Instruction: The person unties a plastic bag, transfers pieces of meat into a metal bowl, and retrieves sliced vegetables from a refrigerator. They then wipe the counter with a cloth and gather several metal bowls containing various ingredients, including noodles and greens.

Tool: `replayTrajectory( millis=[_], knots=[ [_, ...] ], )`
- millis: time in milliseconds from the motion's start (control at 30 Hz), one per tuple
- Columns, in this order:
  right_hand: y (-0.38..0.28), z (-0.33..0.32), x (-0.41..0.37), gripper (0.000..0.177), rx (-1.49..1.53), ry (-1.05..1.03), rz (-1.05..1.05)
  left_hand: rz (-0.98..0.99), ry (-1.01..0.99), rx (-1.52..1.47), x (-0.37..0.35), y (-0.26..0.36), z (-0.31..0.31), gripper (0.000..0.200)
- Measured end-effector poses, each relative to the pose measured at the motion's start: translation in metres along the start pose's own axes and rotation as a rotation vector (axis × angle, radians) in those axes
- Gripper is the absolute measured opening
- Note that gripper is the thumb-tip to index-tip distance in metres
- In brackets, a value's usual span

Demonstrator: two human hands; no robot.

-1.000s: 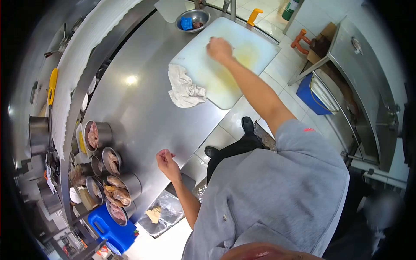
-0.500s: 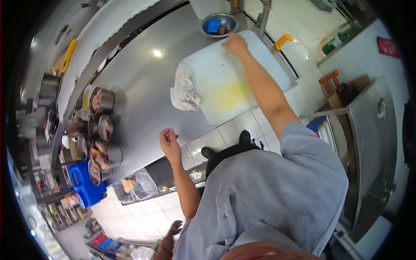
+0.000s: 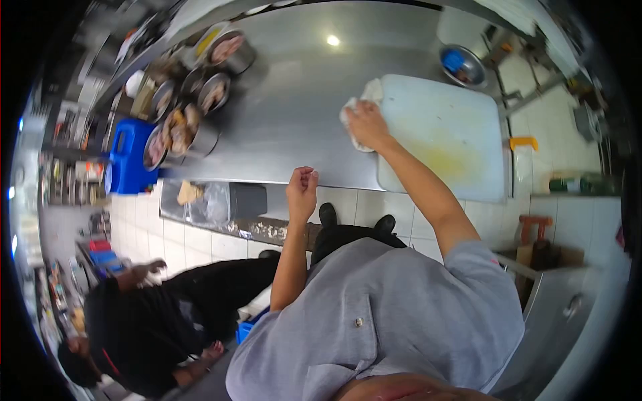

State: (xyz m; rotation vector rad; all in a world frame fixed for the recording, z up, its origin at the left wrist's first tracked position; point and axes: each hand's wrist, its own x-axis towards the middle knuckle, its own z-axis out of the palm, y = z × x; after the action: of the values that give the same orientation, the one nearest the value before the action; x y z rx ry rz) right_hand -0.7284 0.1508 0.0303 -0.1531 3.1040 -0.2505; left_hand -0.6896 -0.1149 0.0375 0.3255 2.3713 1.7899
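Note:
My right hand [image 3: 367,125] grips a crumpled white cloth [image 3: 372,91] at the left edge of a white cutting board [image 3: 468,113]. A yellow stain marks the board's lower part. My left hand [image 3: 303,187] is near the front edge of the steel table [image 3: 294,120], with its fingers curled and touching nothing else; whether something small is between them is too small to tell. Beyond the board's far right corner sits a metal bowl [image 3: 476,70] with a blue item and dark pieces inside.
Metal pots of meat [image 3: 207,139] and a blue jerrycan [image 3: 130,157] stand at the left. Below the table edge is a grey bin [image 3: 247,200] with a plastic bag. A co-worker in black [image 3: 140,321] is at the lower left. An orange handle [image 3: 523,143] lies right of the board.
My right hand has left the board's far side near the bowl and taken hold of the cloth. The view has turned, and the co-worker now shows more fully.

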Motion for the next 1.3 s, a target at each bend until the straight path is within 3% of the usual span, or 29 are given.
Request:
replayTrajectory(
  millis=[67, 100, 167, 300, 367, 467, 500, 567, 600, 633, 667, 700, 733, 1000, 1067, 1200, 1267, 1300],
  knots=[
    [-0.001, 0.026, 0.017, 0.055, -0.090, 0.241, 0.224, -0.006, 0.016, 0.003, -0.003, -0.001, -0.018, 0.018],
    [-0.012, 0.035, 0.021, 0.055, -0.092, 0.231, 0.194, -0.035, 0.062, 0.041, -0.005, 0.002, -0.030, 0.018],
    [-0.048, 0.032, 0.015, 0.055, 0.034, 0.434, 0.344, -0.030, 0.122, 0.002, -0.009, -0.021, -0.054, 0.019],
    [-0.152, 0.068, 0.002, 0.049, 0.276, 0.390, -0.112, -0.030, 0.252, -0.017, 0.003, -0.055, -0.102, 0.020],
    [-0.177, 0.041, 0.001, 0.045, 0.276, 0.304, -0.234, -0.035, 0.287, -0.102, 0.010, -0.052, -0.123, 0.019],
    [-0.131, 0.053, 0.028, 0.044, 0.156, 0.340, -0.166, 0.042, 0.320, -0.130, 0.027, -0.032, -0.181, 0.015],
    [-0.105, 0.053, 0.041, 0.044, 0.153, 0.343, -0.040, 0.006, 0.341, -0.068, 0.029, -0.003, -0.212, 0.018],
    [-0.053, 0.041, 0.069, 0.046, 0.066, 0.359, 0.227, 0.275, 0.545, 0.076, 0.037, 0.030, -0.291, 0.017],
    [-0.037, 0.034, 0.080, 0.048, -0.016, 0.374, 0.372, 0.480, 0.728, 0.478, 0.028, 0.050, -0.339, 0.021],
    [-0.029, 0.027, 0.090, 0.048, -0.031, 0.383, 0.391, 0.742, 0.698, 0.425, 0.018, 0.124, -0.369, 0.026],
    [-0.021, 0.020, 0.097, 0.050, -0.007, 0.282, 0.414, 1.079, 0.830, 0.337, 0.006, 0.180, -0.392, 0.029],
    [-0.013, 0.015, 0.098, 0.052, 0.020, 0.181, 0.445, 1.056, 0.345, 0.699, -0.019, 0.269, -0.391, 0.035],
    [-0.010, 0.017, 0.097, 0.052, 0.007, 0.189, 0.481, 1.077, 0.326, 0.668, -0.009, 0.270, -0.398, 0.035],
    [-0.034, 0.015, 0.093, 0.054, -0.030, 0.174, 0.521, 1.400, 0.366, 0.358, 0.019, 0.279, -0.404, 0.037],
    [-0.051, 0.000, 0.089, 0.055, -0.090, 0.194, 0.691, 1.466, 0.406, 0.319, 0.016, 0.283, -0.405, 0.037],
    [-0.053, 0.030, 0.118, 0.057, 0.029, 0.259, 0.726, 1.598, 0.467, 0.263, 0.011, 0.298, -0.404, 0.038],
    [-0.084, 0.021, 0.119, 0.058, 0.138, 0.203, 0.396, 1.628, 0.457, 0.241, 0.009, 0.306, -0.406, 0.038],
    [-0.103, 0.007, 0.117, 0.058, 0.151, 0.196, 0.393, 1.656, 0.469, 0.238, 0.008, 0.310, -0.409, 0.039]
  ],
)
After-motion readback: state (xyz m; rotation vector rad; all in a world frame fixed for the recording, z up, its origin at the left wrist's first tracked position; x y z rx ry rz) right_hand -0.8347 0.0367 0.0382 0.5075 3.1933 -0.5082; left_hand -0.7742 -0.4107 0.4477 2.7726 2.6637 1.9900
